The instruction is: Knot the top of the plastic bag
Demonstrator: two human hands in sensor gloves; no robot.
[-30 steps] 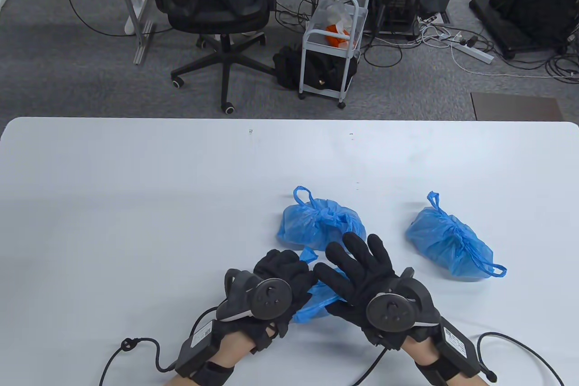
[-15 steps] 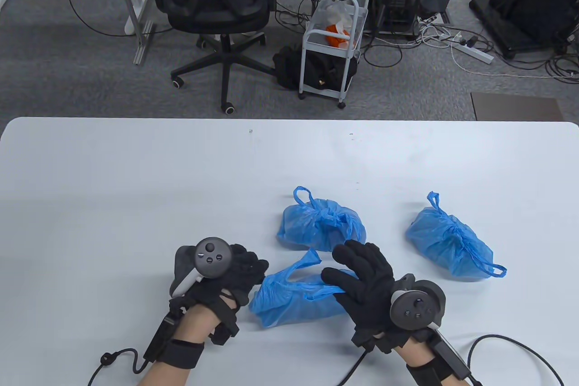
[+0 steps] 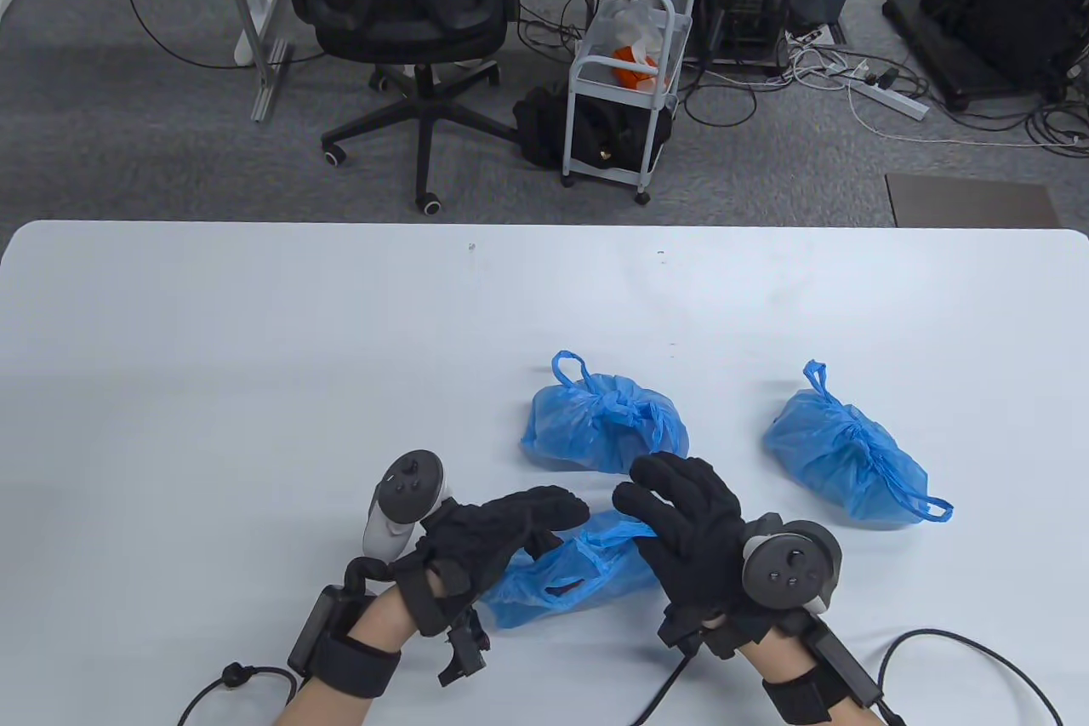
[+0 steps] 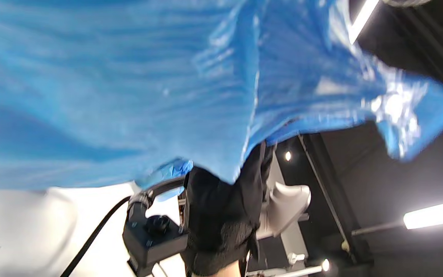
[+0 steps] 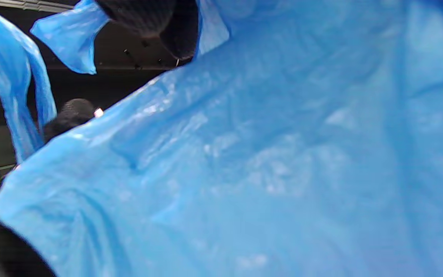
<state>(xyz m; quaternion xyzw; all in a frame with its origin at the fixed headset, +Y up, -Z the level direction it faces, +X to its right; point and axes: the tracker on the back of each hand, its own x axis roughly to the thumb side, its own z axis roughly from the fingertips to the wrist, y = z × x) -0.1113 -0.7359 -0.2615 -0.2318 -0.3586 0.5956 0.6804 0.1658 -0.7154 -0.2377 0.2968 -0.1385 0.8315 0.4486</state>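
Untied bag: your left hand and right hand gripped its top; contents hidden.
Tied bags: beyond it on the tabletop.

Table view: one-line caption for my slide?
Both gloved hands work the untied blue bag; two knotted bags lie beyond.

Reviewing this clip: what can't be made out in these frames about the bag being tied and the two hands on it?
- Table view: the near bag top is covered by the left hand and right hand, so its handles and any knot are hidden.
- Left wrist view: blurred blue plastic fills the frame; no left fingers show.
- Right wrist view: plastic hides the grip; only dark fingertips show at the top.
- What the bags hold cannot be told.
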